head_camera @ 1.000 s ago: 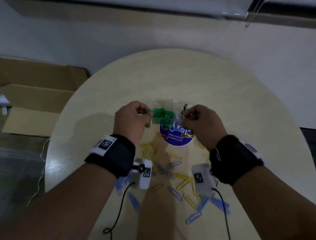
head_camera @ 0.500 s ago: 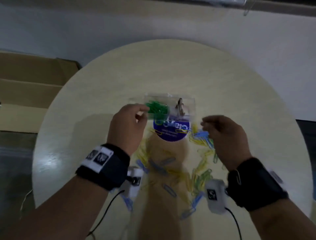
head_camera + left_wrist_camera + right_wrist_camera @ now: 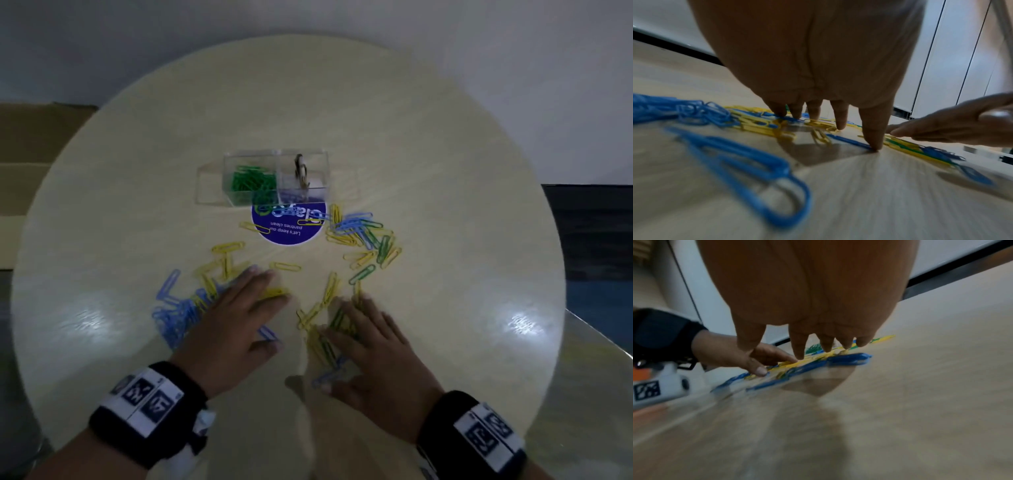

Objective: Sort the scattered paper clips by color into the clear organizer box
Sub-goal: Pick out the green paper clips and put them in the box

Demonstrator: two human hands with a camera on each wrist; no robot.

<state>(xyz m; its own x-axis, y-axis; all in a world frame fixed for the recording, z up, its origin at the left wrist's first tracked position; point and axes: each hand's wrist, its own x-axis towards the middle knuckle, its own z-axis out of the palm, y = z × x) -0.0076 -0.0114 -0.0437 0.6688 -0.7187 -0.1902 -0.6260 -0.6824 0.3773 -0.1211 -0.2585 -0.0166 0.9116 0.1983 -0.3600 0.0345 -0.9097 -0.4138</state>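
Both hands lie flat, fingers spread, on the table (image 3: 445, 171): the left hand (image 3: 233, 318) presses blue and yellow clips (image 3: 178, 308), the right hand (image 3: 373, 346) covers yellow and green ones. The box (image 3: 274, 178), holding green clips, stands well beyond the fingertips.

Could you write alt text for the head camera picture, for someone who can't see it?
Two hands, left hand and right hand, press flat on blue, yellow and green paper clips scattered over a round table. Beyond them stands a clear organizer box holding green clips.
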